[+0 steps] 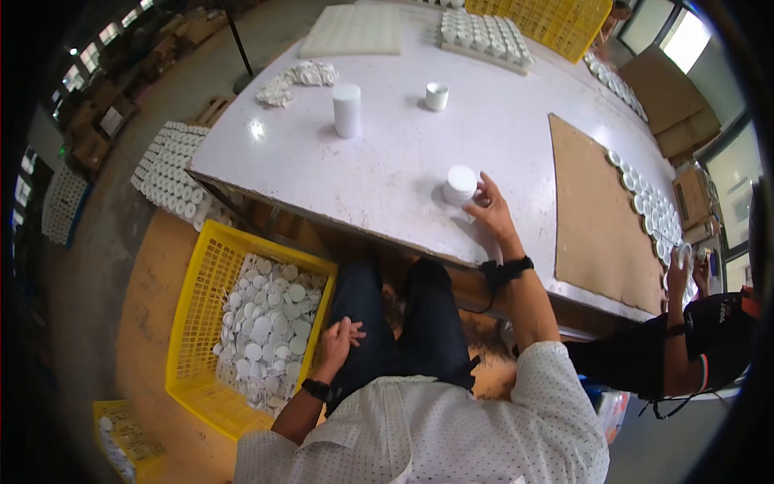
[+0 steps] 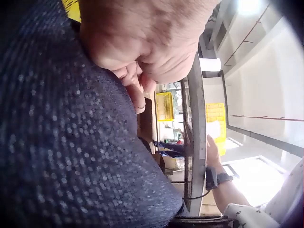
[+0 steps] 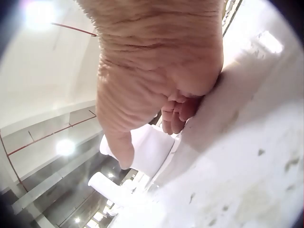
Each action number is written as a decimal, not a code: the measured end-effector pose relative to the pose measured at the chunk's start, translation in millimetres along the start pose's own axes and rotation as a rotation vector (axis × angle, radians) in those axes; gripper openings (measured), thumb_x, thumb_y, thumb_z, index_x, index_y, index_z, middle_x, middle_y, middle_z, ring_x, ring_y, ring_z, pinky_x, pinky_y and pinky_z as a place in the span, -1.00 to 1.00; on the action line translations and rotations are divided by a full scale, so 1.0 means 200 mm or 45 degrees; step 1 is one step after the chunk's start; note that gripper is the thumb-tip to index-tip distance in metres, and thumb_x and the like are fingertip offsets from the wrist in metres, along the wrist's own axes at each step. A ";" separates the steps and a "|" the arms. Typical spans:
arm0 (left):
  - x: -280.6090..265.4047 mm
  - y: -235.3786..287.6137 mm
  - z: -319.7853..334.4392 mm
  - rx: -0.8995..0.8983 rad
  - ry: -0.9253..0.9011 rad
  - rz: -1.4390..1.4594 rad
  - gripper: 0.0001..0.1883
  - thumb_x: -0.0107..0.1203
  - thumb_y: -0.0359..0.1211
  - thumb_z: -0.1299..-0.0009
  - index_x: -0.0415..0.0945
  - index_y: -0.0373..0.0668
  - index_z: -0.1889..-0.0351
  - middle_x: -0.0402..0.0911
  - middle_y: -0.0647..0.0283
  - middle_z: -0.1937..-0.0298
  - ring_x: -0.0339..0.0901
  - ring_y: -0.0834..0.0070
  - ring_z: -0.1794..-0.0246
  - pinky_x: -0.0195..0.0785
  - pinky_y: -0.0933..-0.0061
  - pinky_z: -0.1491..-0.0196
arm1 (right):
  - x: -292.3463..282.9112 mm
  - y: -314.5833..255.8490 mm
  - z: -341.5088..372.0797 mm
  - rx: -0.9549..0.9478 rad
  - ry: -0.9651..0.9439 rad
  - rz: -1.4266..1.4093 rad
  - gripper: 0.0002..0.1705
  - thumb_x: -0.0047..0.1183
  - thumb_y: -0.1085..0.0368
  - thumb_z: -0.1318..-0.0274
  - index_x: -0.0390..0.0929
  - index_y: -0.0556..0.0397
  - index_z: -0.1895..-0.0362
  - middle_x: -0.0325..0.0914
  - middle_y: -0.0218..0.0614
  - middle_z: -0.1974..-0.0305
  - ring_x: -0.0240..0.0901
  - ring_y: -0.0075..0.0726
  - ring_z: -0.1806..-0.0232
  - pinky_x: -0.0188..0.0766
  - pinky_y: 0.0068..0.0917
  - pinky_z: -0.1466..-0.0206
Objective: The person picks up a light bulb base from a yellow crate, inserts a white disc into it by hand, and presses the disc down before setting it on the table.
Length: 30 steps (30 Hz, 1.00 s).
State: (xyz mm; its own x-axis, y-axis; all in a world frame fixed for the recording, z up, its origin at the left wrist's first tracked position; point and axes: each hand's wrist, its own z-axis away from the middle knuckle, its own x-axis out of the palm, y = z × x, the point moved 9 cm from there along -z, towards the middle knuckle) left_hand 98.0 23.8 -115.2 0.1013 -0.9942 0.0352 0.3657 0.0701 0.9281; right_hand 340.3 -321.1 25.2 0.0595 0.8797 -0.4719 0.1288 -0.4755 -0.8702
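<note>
On the white table, a short white lidded jar point(image 1: 460, 185) stands upright at the near edge. My right hand point(image 1: 496, 216) is at its right side, thumb and fingers spread around that side; whether they touch it I cannot tell. In the right wrist view the thumb of my right hand point(image 3: 156, 71) overlaps the white jar point(image 3: 151, 149), the other fingers bent beside it. My left hand point(image 1: 339, 343) rests on my thigh, holding nothing; the left wrist view shows the left hand point(image 2: 142, 38) against dark trousers, fingers loosely curled.
Farther back stand a tall white cylinder point(image 1: 347, 111), a small white cup point(image 1: 436, 97) and crumpled material point(image 1: 297, 81). Brown cardboard point(image 1: 601, 218) lies at the right, beside rows of white pieces and another person. A yellow crate point(image 1: 187, 323) of white discs is at my left.
</note>
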 end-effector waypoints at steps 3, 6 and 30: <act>-0.02 -0.04 -0.02 -0.047 0.021 0.033 -0.55 -0.24 -0.14 -0.42 0.41 -0.38 0.47 0.56 0.00 0.26 0.58 0.41 0.43 0.38 0.57 0.50 | -0.05 -0.01 0.01 0.039 0.061 -0.376 -0.19 0.19 0.25 0.17 0.13 0.19 -0.20 0.41 -0.20 0.10 0.33 -0.42 0.21 0.35 -0.53 0.15; -0.03 -0.03 -0.03 -0.075 0.000 0.012 -0.56 -0.23 -0.15 -0.42 0.39 -0.37 0.48 0.56 -0.01 0.25 0.57 0.40 0.44 0.38 0.57 0.50 | -0.08 0.05 0.03 0.220 0.211 -0.673 -0.46 0.09 0.16 0.04 0.35 0.23 0.00 0.43 -0.28 0.20 0.33 -0.52 0.33 0.32 -0.64 0.39; -0.08 -0.16 -0.13 -0.418 -0.331 0.172 -0.71 -0.24 -0.19 -0.42 0.24 -0.27 0.17 0.53 -0.07 0.25 0.58 0.32 0.47 0.41 0.57 0.59 | -0.27 -0.11 0.53 0.016 0.786 0.487 -0.75 0.11 0.33 0.21 0.50 0.04 0.31 0.44 -0.26 0.52 0.40 -0.22 0.51 0.37 -0.41 0.40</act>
State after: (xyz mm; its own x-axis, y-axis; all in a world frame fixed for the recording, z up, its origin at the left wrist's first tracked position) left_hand 108.8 38.6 -154.8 -0.0524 -0.9587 0.2794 0.6437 0.1814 0.7434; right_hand 230.3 -358.6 53.8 0.6467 0.4945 -0.5808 -0.0238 -0.7479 -0.6633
